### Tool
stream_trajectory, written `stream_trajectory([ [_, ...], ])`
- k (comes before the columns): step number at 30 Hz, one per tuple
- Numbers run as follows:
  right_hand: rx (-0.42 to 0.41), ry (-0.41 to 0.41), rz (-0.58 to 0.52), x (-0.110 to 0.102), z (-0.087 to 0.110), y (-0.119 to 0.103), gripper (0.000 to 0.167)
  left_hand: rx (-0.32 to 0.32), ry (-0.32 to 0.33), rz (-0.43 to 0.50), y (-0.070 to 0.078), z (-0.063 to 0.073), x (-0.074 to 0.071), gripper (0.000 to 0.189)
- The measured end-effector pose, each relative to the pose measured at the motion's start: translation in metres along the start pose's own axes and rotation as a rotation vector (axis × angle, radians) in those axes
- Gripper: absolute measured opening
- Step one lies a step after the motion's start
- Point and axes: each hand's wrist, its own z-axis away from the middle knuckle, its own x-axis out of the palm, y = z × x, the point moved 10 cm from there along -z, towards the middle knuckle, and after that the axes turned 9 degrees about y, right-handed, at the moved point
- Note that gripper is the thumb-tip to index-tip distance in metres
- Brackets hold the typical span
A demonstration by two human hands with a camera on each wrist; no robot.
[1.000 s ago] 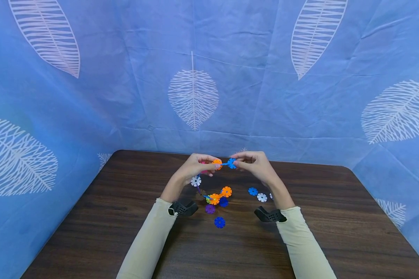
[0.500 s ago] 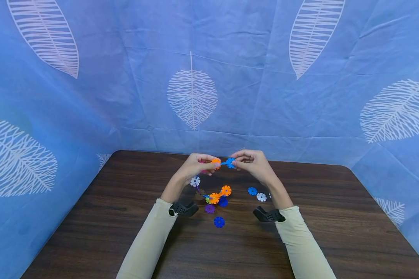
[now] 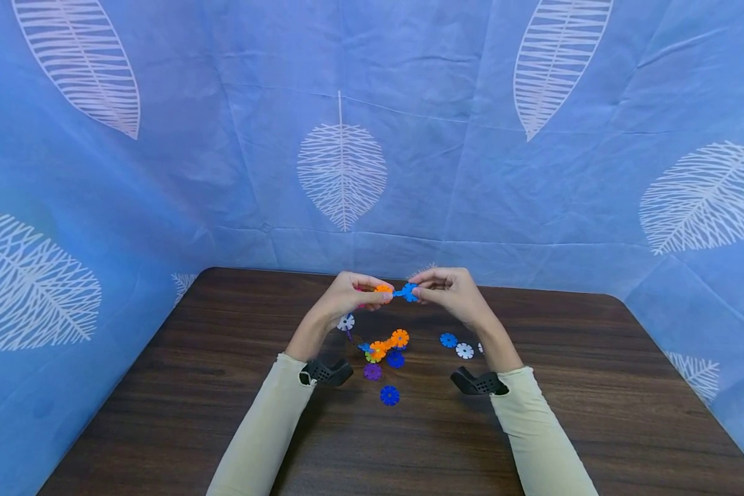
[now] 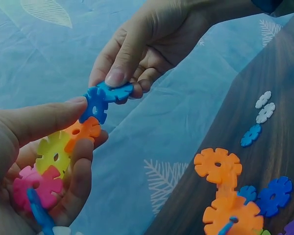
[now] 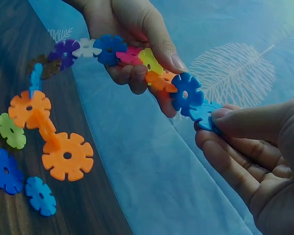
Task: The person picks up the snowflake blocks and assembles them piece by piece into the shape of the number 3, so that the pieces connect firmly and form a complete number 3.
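A chain of notched plastic snowflake discs runs through my left hand (image 3: 347, 296), whose thumb and fingers grip it near an orange disc (image 5: 160, 81). Yellow (image 4: 54, 152) and pink discs (image 4: 37, 188) lie along its palm. Past the thumb, a blue disc (image 5: 187, 93) stands on edge, joined to a lighter blue end disc (image 5: 204, 116). My right hand (image 3: 449, 289) pinches that end disc between thumb and fingers. From the left hand the chain hangs through white (image 5: 86, 48), purple (image 5: 64, 54) and brown discs (image 5: 45, 67) down to large orange discs (image 5: 67, 155).
Loose discs lie on the dark wooden table (image 3: 223, 413): dark blue (image 3: 390, 395), purple (image 3: 373, 372) and green (image 5: 12, 130) below the hands, blue (image 3: 449, 340) and white (image 3: 465, 351) near the right wrist. Behind the table hangs a blue leaf-print cloth (image 3: 403, 172).
The hanging end of the chain has swung slightly left. The orange disc at the left fingertips has tilted flatter, and the blue discs have turned a little. Both hands keep their grip.
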Motion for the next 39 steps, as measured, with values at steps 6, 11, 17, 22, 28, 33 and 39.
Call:
stream_trajectory([
  [6, -0.016, 0.005, 0.005, 0.0008, 0.0001, -0.0043, 0.021, 0.017, 0.007, 0.002, 0.0000, -0.0018, -0.0015, 0.025],
  [11, -0.039, 0.010, 0.005, 0.0012, -0.0004, -0.0050, 0.019, 0.025, 0.002, 0.001, -0.0001, -0.0014, -0.0013, 0.026],
  [17, -0.040, 0.019, -0.018, 0.0026, -0.0010, -0.0041, 0.020, 0.031, 0.006, 0.007, -0.0013, -0.0013, -0.0030, 0.025],
  [22, -0.034, 0.030, -0.035, 0.0035, -0.0009, -0.0045, 0.019, 0.040, 0.005, 0.020, -0.0013, -0.0010, -0.0041, 0.025],
  [28, -0.039, 0.048, -0.076, 0.0050, -0.0013, -0.0040, 0.019, 0.056, 0.001, 0.037, 0.0010, -0.0003, -0.0042, 0.025],
  [33, -0.046, 0.050, -0.059, 0.0054, -0.0018, -0.0032, 0.019, 0.044, -0.014, 0.032, 0.0029, -0.0001, -0.0001, 0.025],
  [39, -0.038, 0.031, -0.061, 0.0053, -0.0021, 0.0003, 0.019, 0.022, -0.025, 0.002, 0.0035, 0.0001, 0.0016, 0.025],
])
